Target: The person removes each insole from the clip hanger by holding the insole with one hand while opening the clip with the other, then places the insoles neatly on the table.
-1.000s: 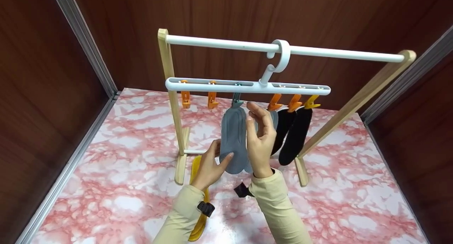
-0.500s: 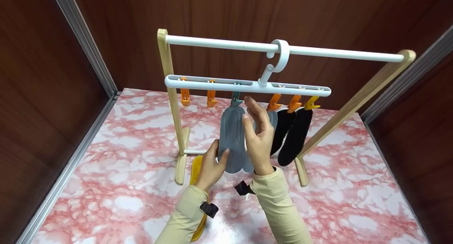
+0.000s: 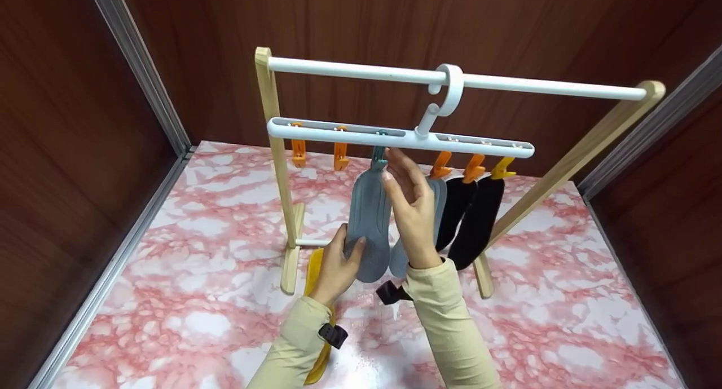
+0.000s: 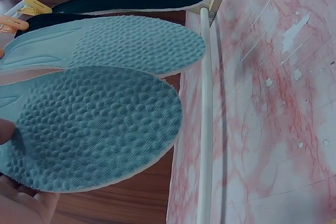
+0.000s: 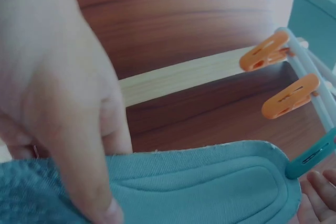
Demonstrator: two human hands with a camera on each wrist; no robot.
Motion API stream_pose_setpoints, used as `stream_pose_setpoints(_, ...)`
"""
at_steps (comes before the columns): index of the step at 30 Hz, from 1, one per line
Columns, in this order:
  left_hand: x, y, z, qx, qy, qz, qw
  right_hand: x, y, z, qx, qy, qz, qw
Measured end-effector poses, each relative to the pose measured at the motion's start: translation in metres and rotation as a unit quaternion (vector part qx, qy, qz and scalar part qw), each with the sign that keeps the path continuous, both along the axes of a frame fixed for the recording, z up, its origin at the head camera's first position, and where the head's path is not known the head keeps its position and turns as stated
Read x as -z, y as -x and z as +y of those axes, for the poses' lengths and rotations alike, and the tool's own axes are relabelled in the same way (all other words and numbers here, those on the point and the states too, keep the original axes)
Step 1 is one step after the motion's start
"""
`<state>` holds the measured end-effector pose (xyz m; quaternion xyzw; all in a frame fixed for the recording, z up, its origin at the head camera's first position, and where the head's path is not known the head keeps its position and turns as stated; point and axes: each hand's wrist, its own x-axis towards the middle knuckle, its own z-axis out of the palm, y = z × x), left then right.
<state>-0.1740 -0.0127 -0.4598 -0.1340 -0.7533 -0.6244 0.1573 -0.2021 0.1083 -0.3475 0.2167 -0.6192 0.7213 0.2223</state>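
Head view: a long, flat, grey-blue cloth shoe insole, almost straight up and down, with its top end right under a small teal plastic clip. Round at both ends. Looks smooth up top, with a thin groove bent in a loop. Looks bumpy down low, like lots of little pebbles in the left wrist view.

Held low down at the left edge by the left hand, with the thumb on the front and the other fingers tucked behind. Pokes out below the thumb with its round bottom end.

Higher up, beside the teal clip and the insole's top, the right hand. Loosely bent at the fingers, with thumb and pointing finger apart and tips close to the clip. Hard to tell if touching it.

Behind the right hand, another grey-blue insole, under an orange plastic clip. Farther right, two black insoles. Above them all, one long white plastic hanger bar, hooked on a white rod. Below, a pink and white marbled table, with a long, flat yellow piece partly hidden by the left arm.
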Motion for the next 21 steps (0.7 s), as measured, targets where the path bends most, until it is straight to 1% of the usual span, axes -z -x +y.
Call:
stream_pose_setpoints(4, -0.0003, -0.0012, -0.0005, -0.01, 0.009, 0.005, 0.9999, -0.0017, 0.0006, -0.0009, -0.007, 0.006, -0.025, 0.9996)
stream_pose_setpoints(9, 0.0, -0.0028, -0.0015, -0.017, 0.021, 0.011, 0.9996, -0.0038, 0.0014, -0.0025, -0.001, 0.001, -0.04, 0.9992)
stream_pose_setpoints(16, -0.0011, -0.005, -0.0034, -0.015, 0.028, 0.003, 0.9995, -0.0061, 0.0025, -0.0054, -0.007, 0.002, -0.035, 0.9994)
stream_pose_setpoints(21, -0.0017, -0.0055, -0.0048, -0.014, 0.034, 0.008, 0.9993, -0.0067, 0.0039, -0.0067, -0.011, 0.008, -0.028, 0.9995)
